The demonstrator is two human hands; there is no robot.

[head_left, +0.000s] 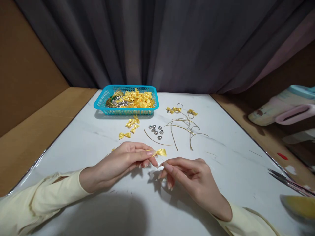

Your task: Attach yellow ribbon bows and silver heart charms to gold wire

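Observation:
My left hand (pixel 126 160) pinches a yellow satin bow (pixel 161 152) between thumb and fingers, and one loop sticks out to the right. A thin pale strand (pixel 160 158) runs down from the bow to my right hand (pixel 194 175), whose thumb and forefinger are closed on its end. Whether it is thread or wire I cannot tell. Just beyond my hands lie a curved gold cord piece (pixel 157 141), several silver heart-shaped beads (pixel 156 132) and a few loose yellow bows (pixel 124 135).
A blue basket (pixel 126 112) at the back holds bows, silver beads and a gold cord bundle. Gold strands (pixel 183 127) and bow pieces with loops (pixel 192 113) lie right of centre. Pointed metal tools (pixel 283 180) lie at right, below a tumbler with a pink handle (pixel 292 101).

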